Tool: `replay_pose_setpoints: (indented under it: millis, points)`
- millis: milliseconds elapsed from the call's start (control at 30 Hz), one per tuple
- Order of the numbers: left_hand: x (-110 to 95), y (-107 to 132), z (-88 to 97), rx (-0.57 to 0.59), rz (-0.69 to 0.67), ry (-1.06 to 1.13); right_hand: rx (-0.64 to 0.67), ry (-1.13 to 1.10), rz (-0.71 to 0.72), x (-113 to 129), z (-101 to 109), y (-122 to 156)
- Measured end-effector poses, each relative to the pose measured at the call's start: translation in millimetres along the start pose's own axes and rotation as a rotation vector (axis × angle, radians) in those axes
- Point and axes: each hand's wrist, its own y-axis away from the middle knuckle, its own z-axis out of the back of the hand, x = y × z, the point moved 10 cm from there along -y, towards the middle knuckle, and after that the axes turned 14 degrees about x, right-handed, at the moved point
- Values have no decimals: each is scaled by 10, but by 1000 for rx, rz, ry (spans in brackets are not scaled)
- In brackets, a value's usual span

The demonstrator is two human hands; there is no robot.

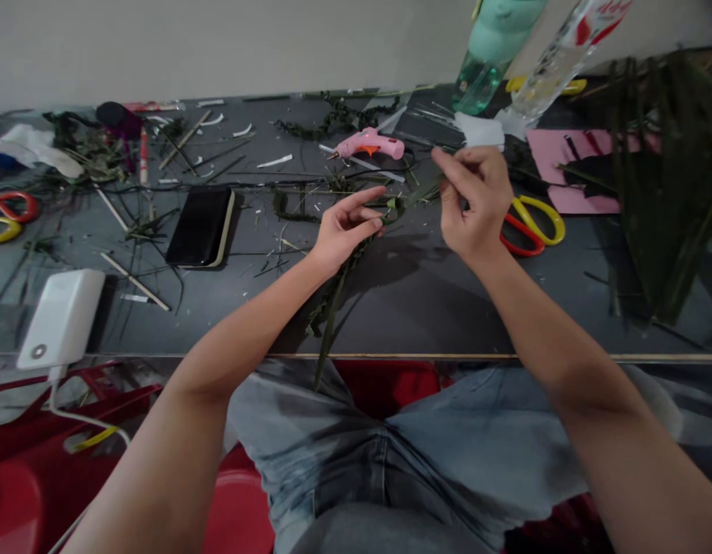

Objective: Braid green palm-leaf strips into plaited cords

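My left hand [345, 231] pinches a dark green leaf strip [392, 206] that is folded into a small loop at the fingertips. From below this hand a braided length of leaf [325, 304] and a loose tail hang toward the table's front edge. My right hand [476, 192] is closed, its thumb and fingers pinched on the far end of the leaf strip, which stretches between both hands. Past the fingers lies a pink glue gun [370, 145] with an orange trigger. Scissors [534, 225] with red and yellow handles rest beside my right wrist.
A black phone [201, 227] and white power bank [61, 318] with a cable lie left. A green bottle [494, 54] and a clear bottle [563, 61] stand at the back. Large leaves [667, 185] partly cover pink paper [583, 198] at right. Leaf scraps and sticks litter the table.
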Motion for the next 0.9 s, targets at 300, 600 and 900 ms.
replay_pose_setpoints:
  millis: [300, 600, 900]
  points:
    - [-51, -6, -35, 0, 37, 87, 611, -569, 50, 69, -613, -25]
    - [18, 10, -290, 180, 162, 92, 387, -686, -185, -104, -643, -13]
    - [-57, 38, 214, -192, -31, -177, 172, -32, 215, 91, -135, -10]
